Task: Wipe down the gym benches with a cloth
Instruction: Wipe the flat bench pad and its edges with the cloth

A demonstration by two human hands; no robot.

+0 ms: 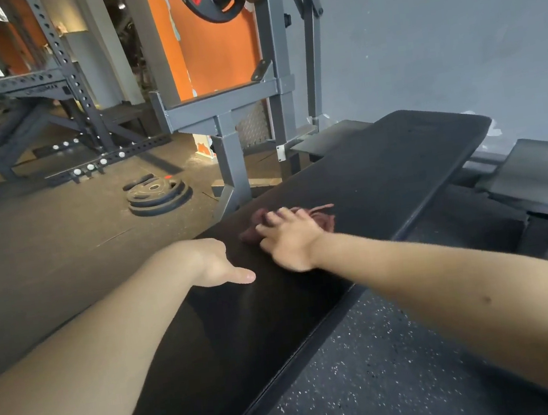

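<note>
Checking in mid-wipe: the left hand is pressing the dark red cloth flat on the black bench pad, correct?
Not quite: the head view shows the right hand pressing the dark red cloth flat on the black bench pad. The left hand rests at the pad's edge, off the cloth.

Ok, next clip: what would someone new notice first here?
The right hand pressing a dark red cloth flat on the long black bench at mid-frame draws the eye first. The left hand rests at the bench's left edge, thumb on top, fingers hidden. Behind, an orange pillar glows at top centre, and a stack of weight plates lies on the floor to the left.
</note>
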